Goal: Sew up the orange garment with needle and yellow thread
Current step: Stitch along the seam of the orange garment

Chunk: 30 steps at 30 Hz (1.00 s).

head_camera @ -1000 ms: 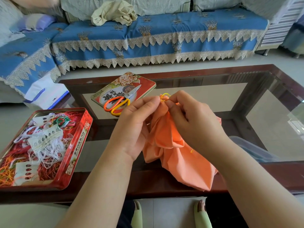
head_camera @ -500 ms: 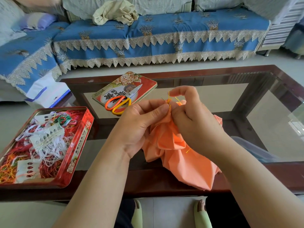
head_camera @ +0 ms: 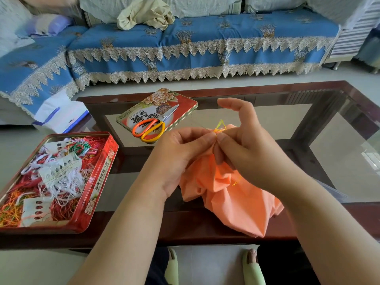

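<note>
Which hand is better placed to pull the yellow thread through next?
Probably the right hand: its fingers pinch at the yellow thread loop on the orange garment top edge. The left hand grips the fabric beside it, steadying it.

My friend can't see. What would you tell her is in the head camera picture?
Two hands pinch the top of a bunched orange garment over a glass-topped coffee table; the left hand grips the fabric while the right hand holds it beside a loop of yellow thread. Orange-handled scissors lie on a tin lid, left of them an open red tin of tangled threads.
</note>
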Each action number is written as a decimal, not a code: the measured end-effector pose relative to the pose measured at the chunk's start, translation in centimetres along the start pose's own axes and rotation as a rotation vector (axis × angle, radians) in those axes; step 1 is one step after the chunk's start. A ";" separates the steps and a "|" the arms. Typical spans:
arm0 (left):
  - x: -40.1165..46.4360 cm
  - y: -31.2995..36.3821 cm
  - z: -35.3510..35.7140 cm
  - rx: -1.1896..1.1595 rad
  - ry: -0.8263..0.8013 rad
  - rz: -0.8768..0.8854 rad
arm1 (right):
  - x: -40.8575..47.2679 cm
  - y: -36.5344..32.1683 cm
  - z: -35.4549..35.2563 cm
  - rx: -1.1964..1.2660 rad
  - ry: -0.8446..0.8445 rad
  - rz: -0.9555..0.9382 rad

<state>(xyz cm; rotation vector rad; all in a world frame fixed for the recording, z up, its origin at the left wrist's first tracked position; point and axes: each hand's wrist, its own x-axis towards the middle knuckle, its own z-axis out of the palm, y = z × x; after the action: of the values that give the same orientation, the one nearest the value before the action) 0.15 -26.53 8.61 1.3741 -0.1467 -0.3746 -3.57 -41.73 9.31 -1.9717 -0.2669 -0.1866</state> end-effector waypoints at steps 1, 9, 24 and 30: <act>0.0 -0.1 0.2 0.012 -0.019 -0.005 | 0.0 0.0 0.0 -0.009 0.004 -0.007; -0.4 -0.1 -0.2 0.490 0.051 0.137 | 0.4 0.7 -1.0 -0.345 0.302 -0.026; -0.4 -0.1 -0.4 0.457 -0.254 -0.028 | 2.1 1.6 -2.0 0.943 0.396 0.278; -0.6 0.3 -1.6 0.384 -0.482 -0.104 | 2.4 3.1 -2.9 1.142 0.406 0.402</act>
<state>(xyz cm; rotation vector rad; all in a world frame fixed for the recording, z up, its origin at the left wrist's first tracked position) 0.12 -24.83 8.67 1.6513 -0.5696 -0.7936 -0.50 -45.37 8.40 -0.7913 0.2595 -0.1215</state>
